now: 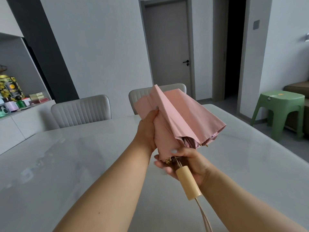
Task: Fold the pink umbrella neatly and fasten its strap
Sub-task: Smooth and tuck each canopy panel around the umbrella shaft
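Umbrella point(177, 118) in pink, collapsed but loose, is held in the air above the table point(66, 164), its tip end pointing up and away toward the chairs point(80, 109) and its handle point(188, 182) pointing down toward the person. The canopy flares out to the right in broad flat panels, with one long crease standing up along the middle; its lower edge hangs open, showing the darker lining and a few rib tips.

Left arm reaches forward and up from the lower left, wrist bent, and the left hand point(148, 129) is wrapped around the left side of the fabric, thumb pressed on top of a folded panel. Right arm comes in from the lower right; the right hand point(189, 163) cups the umbrella from beneath at the top of the pale wooden handle, fingers curled under the bunched rib tips and thumb laid over the hem of the canopy. A beige cord point(204, 216) hangs from the handle's end toward the bottom edge. The closing strap cannot be made out among the folds.
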Motion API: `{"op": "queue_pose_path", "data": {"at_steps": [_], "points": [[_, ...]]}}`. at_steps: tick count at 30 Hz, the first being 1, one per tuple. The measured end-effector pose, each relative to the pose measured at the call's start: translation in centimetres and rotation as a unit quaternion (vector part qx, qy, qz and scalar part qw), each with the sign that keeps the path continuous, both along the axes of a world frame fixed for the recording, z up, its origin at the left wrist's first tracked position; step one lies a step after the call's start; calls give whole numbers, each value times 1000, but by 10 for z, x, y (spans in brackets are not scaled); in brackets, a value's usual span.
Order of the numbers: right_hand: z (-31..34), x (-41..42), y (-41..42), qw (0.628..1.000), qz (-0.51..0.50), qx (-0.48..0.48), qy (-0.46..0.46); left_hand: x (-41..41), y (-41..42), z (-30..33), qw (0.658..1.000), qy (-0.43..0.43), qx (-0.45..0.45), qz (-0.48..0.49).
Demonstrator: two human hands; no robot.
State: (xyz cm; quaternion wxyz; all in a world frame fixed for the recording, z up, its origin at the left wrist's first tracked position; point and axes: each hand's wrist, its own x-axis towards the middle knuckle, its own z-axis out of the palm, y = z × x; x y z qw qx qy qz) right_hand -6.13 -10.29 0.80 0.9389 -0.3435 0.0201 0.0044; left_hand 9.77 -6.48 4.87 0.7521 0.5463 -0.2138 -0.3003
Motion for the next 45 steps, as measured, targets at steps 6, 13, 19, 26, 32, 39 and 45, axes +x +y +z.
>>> {"op": "queue_pose_path", "data": {"at_steps": [6,13,19,26,32,39,45], "points": [[3,0,7,994,-78,-50,50,2,5,-8,1000,-3,4,5],[-8,0,11,977,-147,-150,37,-8,10,-10,998,-29,50,-12],[-12,-2,5,969,-163,-176,53,8,18,36,951,-178,176,181],[-13,-4,6,966,-150,-205,47,6,13,109,846,-424,289,148],[-13,-3,9,965,-133,-220,52,10,13,114,864,-375,328,74],[-12,-3,7,973,-122,-191,46,7,20,128,955,-211,204,28],[-10,-5,5,979,-103,-174,36,9,24,131,953,-199,227,-3]]}}
